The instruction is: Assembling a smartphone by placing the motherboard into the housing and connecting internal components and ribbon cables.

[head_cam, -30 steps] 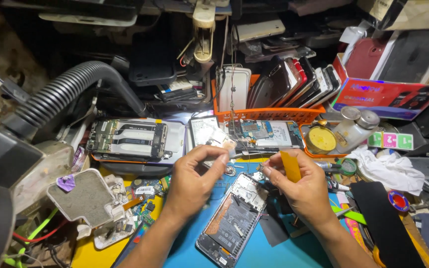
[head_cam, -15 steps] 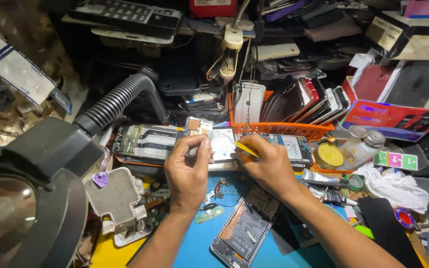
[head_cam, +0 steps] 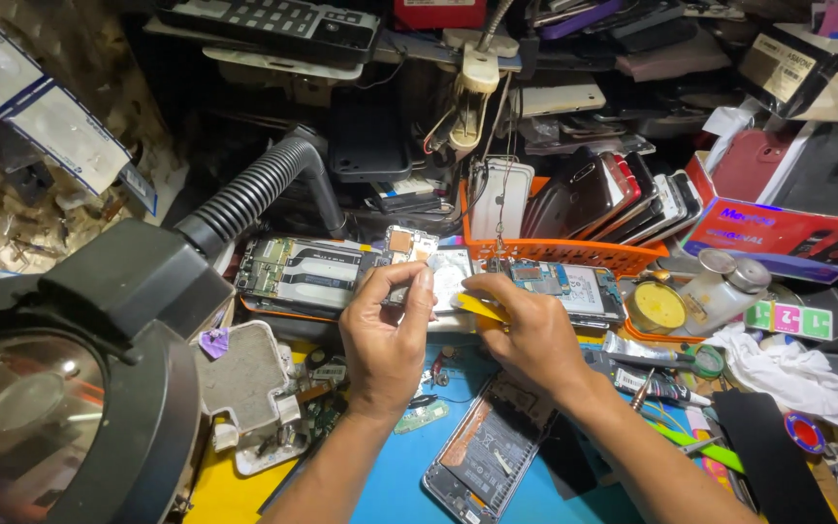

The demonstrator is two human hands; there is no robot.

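Note:
My left hand pinches a small circuit board with a camera module and holds it up above the blue mat. My right hand grips a yellow pry tool, its tip pointing left toward that board. The two hands almost touch. Below them, an opened phone lies face down on the mat, its insides showing.
A magnifier lamp with a black ribbed hose fills the left. Two opened phones lie behind my hands. An orange basket holds several phones. A round tin of yellow paste, a small bottle and a white cloth sit right.
Both hands rose from the opened phone on the mat toward the back. The left hand now holds the small board up, and the yellow tool's tip has come to it.

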